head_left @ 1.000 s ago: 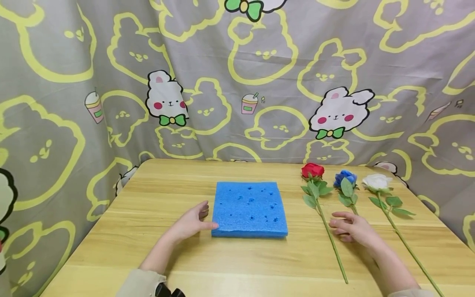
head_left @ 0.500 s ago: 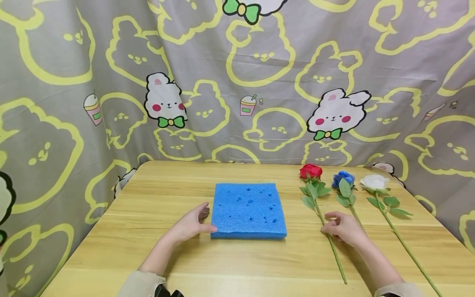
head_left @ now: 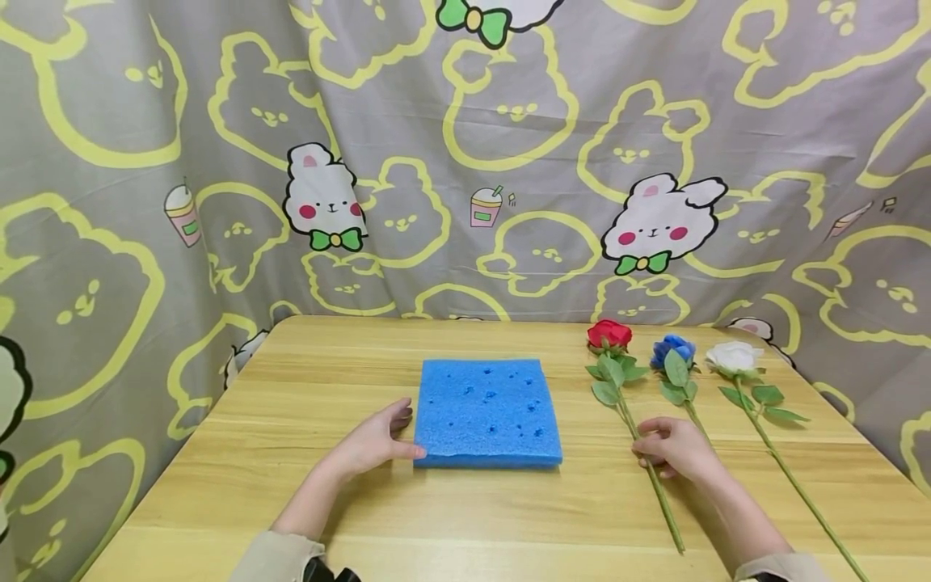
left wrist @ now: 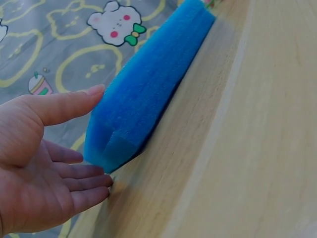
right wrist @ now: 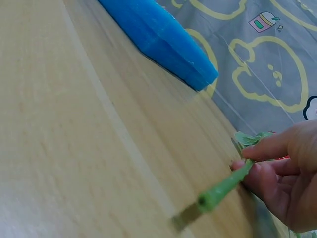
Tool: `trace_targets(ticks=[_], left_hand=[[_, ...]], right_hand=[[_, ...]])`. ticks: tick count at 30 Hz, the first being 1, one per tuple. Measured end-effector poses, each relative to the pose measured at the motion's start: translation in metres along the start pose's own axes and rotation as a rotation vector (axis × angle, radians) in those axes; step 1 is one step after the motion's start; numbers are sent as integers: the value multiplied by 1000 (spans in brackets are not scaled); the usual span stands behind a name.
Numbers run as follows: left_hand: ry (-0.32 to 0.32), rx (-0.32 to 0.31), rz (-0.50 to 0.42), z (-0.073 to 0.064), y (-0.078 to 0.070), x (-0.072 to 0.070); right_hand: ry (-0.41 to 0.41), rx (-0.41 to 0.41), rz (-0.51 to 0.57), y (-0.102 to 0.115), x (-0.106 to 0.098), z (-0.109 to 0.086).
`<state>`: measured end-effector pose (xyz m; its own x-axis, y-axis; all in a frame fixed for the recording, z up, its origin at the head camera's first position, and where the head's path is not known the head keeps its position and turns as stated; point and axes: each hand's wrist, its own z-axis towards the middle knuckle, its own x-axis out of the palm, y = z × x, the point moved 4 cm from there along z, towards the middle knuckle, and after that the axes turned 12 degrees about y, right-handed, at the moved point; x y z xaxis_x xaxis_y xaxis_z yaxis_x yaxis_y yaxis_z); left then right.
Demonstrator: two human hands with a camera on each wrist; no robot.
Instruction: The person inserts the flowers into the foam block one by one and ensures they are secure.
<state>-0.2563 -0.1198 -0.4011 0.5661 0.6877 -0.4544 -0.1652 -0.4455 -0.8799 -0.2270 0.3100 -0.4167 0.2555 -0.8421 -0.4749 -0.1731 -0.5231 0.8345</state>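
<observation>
Pinched by its green stem, the artificial red rose (head_left: 609, 335) is in my right hand (head_left: 678, 449). In the right wrist view the cut end of the stem (right wrist: 213, 197) points toward the camera, between thumb and fingers. My left hand (head_left: 372, 440) is at the left side of a blue foam block (head_left: 480, 412) with several holes in its top. In the left wrist view the thumb (left wrist: 74, 105) touches the block's edge, while the other fingers are extended by its corner.
A blue rose (head_left: 673, 354) lies right of the red one, its stem partly hidden behind my right hand. Farther right lies a white rose (head_left: 735, 357) with a long stem. Everything is on a wooden table (head_left: 291, 380), with a patterned curtain (head_left: 407, 89) behind.
My right hand has moved left from near the blue rose's stem to the red rose and grips its stem. The stem's lower end has shifted slightly. My left hand stays by the block.
</observation>
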Motion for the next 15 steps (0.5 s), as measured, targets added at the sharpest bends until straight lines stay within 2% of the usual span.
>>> trace_targets(ticks=[10,13,15], left_hand=[[17,16,-9,2,2,2],[38,39,-15,2,2,4],[51,56,-17,2,1,5]], right_hand=[[232,-89,223,-1,-2,1],[263,-118,299,1,-3,0],[254,-128,332,3,-4,0]])
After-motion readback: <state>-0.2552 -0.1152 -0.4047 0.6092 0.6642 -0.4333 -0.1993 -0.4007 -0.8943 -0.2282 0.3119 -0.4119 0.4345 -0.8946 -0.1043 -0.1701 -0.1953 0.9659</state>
